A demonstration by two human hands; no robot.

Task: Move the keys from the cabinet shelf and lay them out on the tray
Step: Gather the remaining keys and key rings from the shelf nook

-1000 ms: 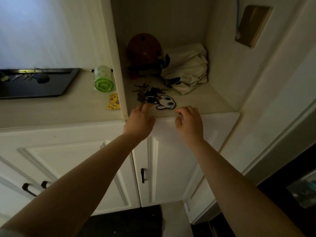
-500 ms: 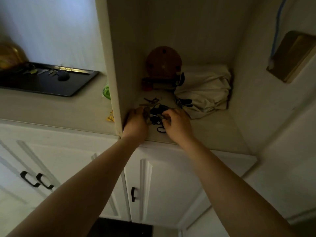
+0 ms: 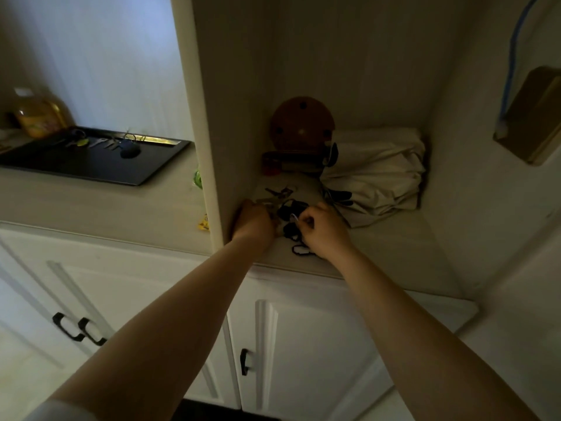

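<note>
Both hands are in the cabinet nook, working at a dim tangle of keys (image 3: 283, 205) on the cabinet shelf (image 3: 379, 250). Her left hand (image 3: 253, 221) sits hard against the left wall of the nook, fingers curled down over the near-left part of the bunch; whether it has actually got hold of a key I cannot tell, since the knuckles hide the fingertips. Her right hand (image 3: 323, 230) is just to the right of it, fingers bent and pinching a small pale ring or loop at the top of the dark fobs. A black-edged white tag (image 3: 300, 250) lies on the shelf just below that hand. More keys lie a little farther back, untouched.

Behind the bunch stands a round brown wooden piece (image 3: 302, 123), and to the right of it a folded cream cloth bag (image 3: 376, 171) is pushed into the far corner.

Out on the counter (image 3: 91, 205) to the left rests the black tray (image 3: 91, 167), with a few keys and a dark fob (image 3: 130, 151) lying along its far edge. A yellow bottle (image 3: 39, 117) stands beyond the tray's far-left end.
</note>
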